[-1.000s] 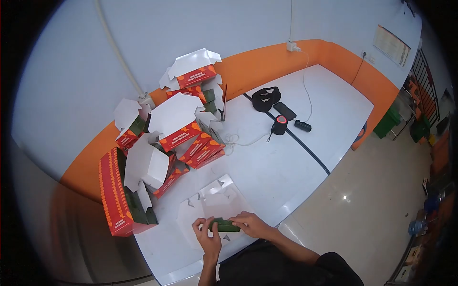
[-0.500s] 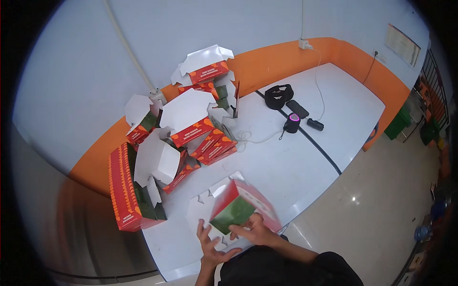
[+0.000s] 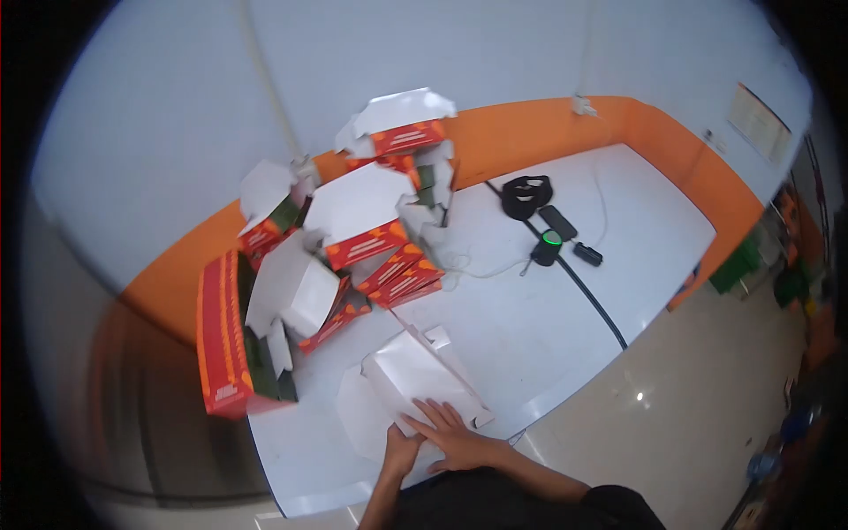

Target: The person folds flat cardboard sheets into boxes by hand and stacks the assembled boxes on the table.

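A partly folded carton (image 3: 415, 367) lies near the table's front edge, its white inner side facing up. My right hand (image 3: 449, 437) rests on the carton's near part, with the fingers spread. Just left of it, my left hand (image 3: 402, 449) is at the carton's near edge; its fingers are partly hidden under the carton and my right hand, so its grip cannot be made out.
Red, white and green cartons (image 3: 362, 212) are piled at the table's back left, beside a long red carton (image 3: 225, 336). Farther right lie a black strap (image 3: 527, 196), a phone (image 3: 557, 223), a small round device (image 3: 548, 249) and a black cable (image 3: 592, 300).
The carton has turned from its red and green outside to its white inside and now lies lower on the table. Both hands have come together at its near side. The view has shifted.
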A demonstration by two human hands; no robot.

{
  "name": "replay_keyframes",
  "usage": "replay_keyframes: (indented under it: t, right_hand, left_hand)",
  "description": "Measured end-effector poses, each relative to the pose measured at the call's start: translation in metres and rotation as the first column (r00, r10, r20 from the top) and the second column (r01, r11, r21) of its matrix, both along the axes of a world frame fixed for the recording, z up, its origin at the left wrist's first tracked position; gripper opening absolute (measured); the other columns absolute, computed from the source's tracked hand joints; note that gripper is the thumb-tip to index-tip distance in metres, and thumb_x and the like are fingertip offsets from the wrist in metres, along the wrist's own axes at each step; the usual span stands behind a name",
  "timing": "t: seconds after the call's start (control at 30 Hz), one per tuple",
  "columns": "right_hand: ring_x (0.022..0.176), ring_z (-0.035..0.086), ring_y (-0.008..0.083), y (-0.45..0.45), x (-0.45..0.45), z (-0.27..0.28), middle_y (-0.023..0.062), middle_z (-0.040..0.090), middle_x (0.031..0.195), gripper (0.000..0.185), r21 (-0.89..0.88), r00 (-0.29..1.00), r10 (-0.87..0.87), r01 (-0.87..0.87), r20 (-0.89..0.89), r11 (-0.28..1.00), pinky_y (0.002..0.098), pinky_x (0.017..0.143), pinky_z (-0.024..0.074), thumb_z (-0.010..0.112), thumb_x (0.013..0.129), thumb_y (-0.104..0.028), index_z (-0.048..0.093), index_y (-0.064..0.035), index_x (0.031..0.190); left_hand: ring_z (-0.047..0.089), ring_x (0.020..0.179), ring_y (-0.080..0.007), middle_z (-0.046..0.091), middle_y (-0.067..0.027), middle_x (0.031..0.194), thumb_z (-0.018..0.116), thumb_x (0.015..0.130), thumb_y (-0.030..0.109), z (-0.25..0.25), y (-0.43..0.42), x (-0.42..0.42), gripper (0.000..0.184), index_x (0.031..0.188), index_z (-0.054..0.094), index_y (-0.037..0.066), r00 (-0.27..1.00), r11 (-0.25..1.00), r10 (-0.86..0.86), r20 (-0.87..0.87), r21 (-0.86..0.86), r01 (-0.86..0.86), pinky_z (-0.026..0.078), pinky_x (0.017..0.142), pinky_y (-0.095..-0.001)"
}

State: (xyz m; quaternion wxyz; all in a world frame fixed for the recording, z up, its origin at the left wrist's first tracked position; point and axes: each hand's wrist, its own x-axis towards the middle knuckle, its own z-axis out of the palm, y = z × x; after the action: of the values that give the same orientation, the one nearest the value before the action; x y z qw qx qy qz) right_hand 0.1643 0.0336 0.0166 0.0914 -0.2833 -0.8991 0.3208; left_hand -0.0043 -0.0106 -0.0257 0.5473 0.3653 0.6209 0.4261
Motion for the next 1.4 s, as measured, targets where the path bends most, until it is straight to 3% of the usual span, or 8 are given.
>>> replay_keyframes:
  t: [0.3,0.37,0.47,0.57,0.87,1.0,1.2,1.4]
  right_hand:
    - [0.115,0.064,0.0379,0.009,0.039,-0.088,0.0211,0.067,0.119,0.031,-0.060,0.964,-0.175,0.166,-0.199,0.984,0.0437,0.098,0.0521,0.059,0.083,0.003,0.068,-0.0002,0.113]
    - [0.107,0.068,0.0350,0.013,0.036,-0.084,0.0192,0.070,0.110,0.024,-0.205,0.935,-0.283,0.240,-0.216,0.949,0.0425,0.094,0.0531,0.059,0.087,0.001,0.069,0.0005,0.109]
    - [0.096,0.071,0.0283,0.020,0.021,-0.069,0.0164,0.073,0.099,0.015,-0.338,0.879,-0.410,0.320,-0.242,0.885,0.0389,0.089,0.0538,0.059,0.093,-0.003,0.068,0.0010,0.105]
    - [0.091,0.069,0.0198,0.025,0.005,-0.050,0.0141,0.073,0.095,0.013,-0.548,0.837,-0.498,0.313,-0.226,0.776,0.0343,0.086,0.0534,0.059,0.099,-0.007,0.067,0.0022,0.106]
    - [0.087,0.070,0.0226,0.030,-0.030,-0.004,0.0172,0.074,0.100,0.024,-0.520,0.908,-0.389,0.257,-0.159,0.814,0.0351,0.075,0.0546,0.065,0.100,-0.014,0.070,-0.0001,0.119]
    - [0.082,0.069,0.0305,0.037,-0.038,0.018,0.0178,0.074,0.101,0.023,-0.418,0.956,-0.257,0.179,-0.139,0.891,0.0376,0.071,0.0541,0.064,0.100,-0.011,0.070,-0.0016,0.121]
    - [0.083,0.070,0.0334,0.033,-0.051,0.047,0.0187,0.073,0.105,0.025,-0.126,0.931,-0.152,0.115,-0.333,0.985,0.0397,0.076,0.0557,0.067,0.095,-0.004,0.071,-0.0020,0.120]
    - [0.107,0.068,0.0352,0.020,-0.011,0.071,0.0184,0.070,0.121,0.027,-0.071,0.735,-0.107,0.079,-0.669,0.994,0.0376,0.092,0.0555,0.069,0.087,0.006,0.069,0.0034,0.114]
  left_hand:
    - [0.060,0.123,-0.0295,0.051,-0.0176,0.149,0.074,0.093,0.025,-0.015,-0.020,-0.065,0.071,0.149,0.042,-0.004,0.870,0.931,-0.297,0.393,-0.083,0.356,0.051,0.105,-0.0419]
    - [0.048,0.139,-0.0337,0.043,-0.0178,0.157,0.069,0.099,0.034,-0.017,-0.022,-0.059,0.069,0.154,0.040,0.005,0.901,0.994,0.021,0.434,-0.106,0.028,0.043,0.113,-0.0466]
    - [0.032,0.150,-0.0370,0.036,-0.0173,0.162,0.065,0.101,0.035,0.006,-0.016,-0.064,0.060,0.153,0.045,0.012,0.879,0.824,0.037,-0.476,0.512,0.242,0.032,0.120,-0.0492]
    - [0.023,0.153,-0.0408,0.041,-0.0172,0.157,0.063,0.102,0.031,0.022,-0.009,-0.065,0.044,0.142,0.054,0.015,0.693,0.731,-0.089,-0.715,0.426,0.533,0.025,0.123,-0.0509]
    - [0.055,0.128,-0.0412,0.065,-0.0139,0.118,0.080,0.084,0.005,-0.021,0.002,-0.051,0.030,0.110,0.064,0.005,0.817,0.562,0.573,-0.058,0.754,-0.340,0.043,0.109,-0.0516]
    - [0.056,0.127,-0.0376,0.066,-0.0113,0.116,0.078,0.087,0.008,0.007,-0.002,-0.062,0.025,0.110,0.068,0.004,0.851,0.710,0.267,-0.452,0.689,0.143,0.044,0.107,-0.0511]
    - [0.056,0.128,-0.0362,0.066,-0.0145,0.118,0.079,0.087,0.008,0.038,-0.008,-0.096,0.019,0.103,0.071,0.005,0.849,0.888,0.033,-0.528,0.406,0.218,0.045,0.107,-0.0490]
    - [0.061,0.121,-0.0224,0.067,-0.0105,0.113,0.076,0.092,0.009,0.022,-0.020,-0.101,0.013,0.097,0.067,0.001,0.986,0.940,0.160,-0.051,0.314,-0.136,0.053,0.098,-0.0387]
